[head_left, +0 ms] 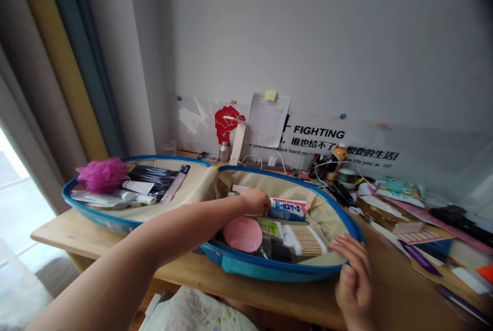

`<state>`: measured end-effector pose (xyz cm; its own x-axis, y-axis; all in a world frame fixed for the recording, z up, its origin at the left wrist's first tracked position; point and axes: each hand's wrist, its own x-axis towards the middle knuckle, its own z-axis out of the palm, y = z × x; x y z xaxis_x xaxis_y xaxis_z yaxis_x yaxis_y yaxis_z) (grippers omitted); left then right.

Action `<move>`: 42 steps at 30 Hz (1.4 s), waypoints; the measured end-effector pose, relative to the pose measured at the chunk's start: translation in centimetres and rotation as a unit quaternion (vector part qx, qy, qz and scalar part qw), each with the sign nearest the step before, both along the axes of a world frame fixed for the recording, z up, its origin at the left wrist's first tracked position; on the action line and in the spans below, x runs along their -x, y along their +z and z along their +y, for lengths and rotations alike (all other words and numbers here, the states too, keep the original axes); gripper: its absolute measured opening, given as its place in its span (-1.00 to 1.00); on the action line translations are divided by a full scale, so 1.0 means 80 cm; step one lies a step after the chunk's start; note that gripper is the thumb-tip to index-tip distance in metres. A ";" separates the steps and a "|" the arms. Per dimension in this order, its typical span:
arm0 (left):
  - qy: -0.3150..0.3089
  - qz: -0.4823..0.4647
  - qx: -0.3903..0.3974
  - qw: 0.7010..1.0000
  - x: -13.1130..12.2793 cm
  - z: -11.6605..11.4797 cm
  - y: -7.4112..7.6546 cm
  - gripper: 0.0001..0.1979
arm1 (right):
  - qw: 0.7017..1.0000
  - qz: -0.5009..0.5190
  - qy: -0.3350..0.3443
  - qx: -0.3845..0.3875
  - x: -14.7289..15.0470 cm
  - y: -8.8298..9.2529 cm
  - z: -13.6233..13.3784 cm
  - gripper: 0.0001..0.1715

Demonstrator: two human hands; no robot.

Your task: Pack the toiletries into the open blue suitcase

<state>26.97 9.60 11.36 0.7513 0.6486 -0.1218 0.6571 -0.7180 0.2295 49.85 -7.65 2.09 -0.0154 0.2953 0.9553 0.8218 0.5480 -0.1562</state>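
An oval blue case (292, 270) with beige lining lies unfolded on the wooden table, both halves facing up. My left hand (257, 201) reaches into its right half, fingers closed; what they hold, if anything, is hidden. Right beside those fingers lies a white, red and blue toothpaste pack (289, 205). Nearer to me in this half are a pink round item (242, 234), a green packet (268, 226) and a bundle of cotton swabs (308, 240). My right hand (355, 272) rests at the right rim, its fingers stretched out over the edge and thumb outside.
The case's left half holds a purple bath puff (102, 174), white tubes (138, 187) and a black packet (156, 179). Pens, papers and a snack bag (400, 190) clutter the table's right side. A white lamp (238, 143) stands by the wall.
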 end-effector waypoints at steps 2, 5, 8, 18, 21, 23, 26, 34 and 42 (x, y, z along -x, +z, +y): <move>0.008 -0.001 0.006 1.000 0.000 -0.001 0.002 -0.73 | 1.000 0.002 -0.003 0.000 0.000 0.000 0.000 -0.59; 0.033 -0.031 0.004 0.999 0.000 -0.001 0.008 -0.72 | 1.000 0.001 -0.005 -0.002 0.002 0.001 0.000 -0.58; 0.080 -0.076 -0.009 0.994 0.002 0.003 0.016 -0.62 | 1.000 -0.004 -0.006 -0.004 0.002 0.001 0.000 -0.58; 0.073 0.000 0.016 0.997 0.002 0.000 0.013 -0.66 | 1.000 -0.007 -0.005 0.001 -0.001 0.000 0.001 -0.58; 0.043 0.040 0.015 0.998 0.000 0.002 0.011 -0.67 | 1.000 -0.003 -0.006 0.001 0.000 -0.001 0.001 -0.58; 0.025 0.057 0.009 0.998 0.000 0.004 0.009 -0.67 | 1.000 0.003 -0.009 0.001 0.000 -0.001 0.000 -0.57; 0.001 0.074 -0.004 0.997 0.000 0.006 0.006 -0.67 | 1.000 0.010 -0.014 0.003 0.001 -0.002 0.000 -0.55; -0.015 0.105 -0.022 0.994 -0.002 0.003 0.007 -0.66 | 1.000 0.009 -0.010 0.001 -0.001 -0.002 0.001 -0.55; 0.021 0.094 -0.006 0.995 -0.002 0.000 0.009 -0.64 | 1.000 0.008 -0.012 0.002 0.000 -0.002 0.000 -0.56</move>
